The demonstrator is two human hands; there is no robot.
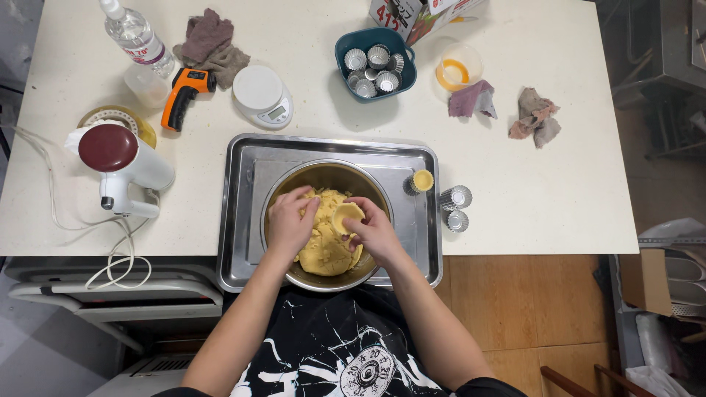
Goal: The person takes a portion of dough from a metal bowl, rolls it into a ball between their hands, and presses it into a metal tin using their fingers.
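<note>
Both hands work inside a round metal bowl (pixel 294 184) that stands on a steel tray (pixel 243 220) at the near edge of the pale table (pixel 559 191). The bowl holds a lump of yellow dough (pixel 326 254). The left hand (pixel 290 220) lies palm down on the left part of the dough, fingers bent and pressing into it; whether they pinch a piece is hidden. The right hand (pixel 375 229) is closed around a small tart mould (pixel 346 217) lined with dough, thumb and fingers clamped on its rim, just right of the bowl's middle.

On the tray's right side, beside the bowl, stands one mould already filled with dough (pixel 423 180). Just off the tray's right edge two empty fluted tins (pixel 455 208) stand on the table, one behind the other.

Farther away, a teal basket (pixel 346 45) holds more empty tins. To its left sit a white kitchen scale (pixel 261 95) and an orange and black thermometer gun (pixel 184 94). A white hand mixer with a dark red end (pixel 121 165) lies at the left, its cord trailing off the near edge. A clear water bottle (pixel 136 37) lies at the far left, and crumpled cloths (pixel 535 114) rest to the right.
</note>
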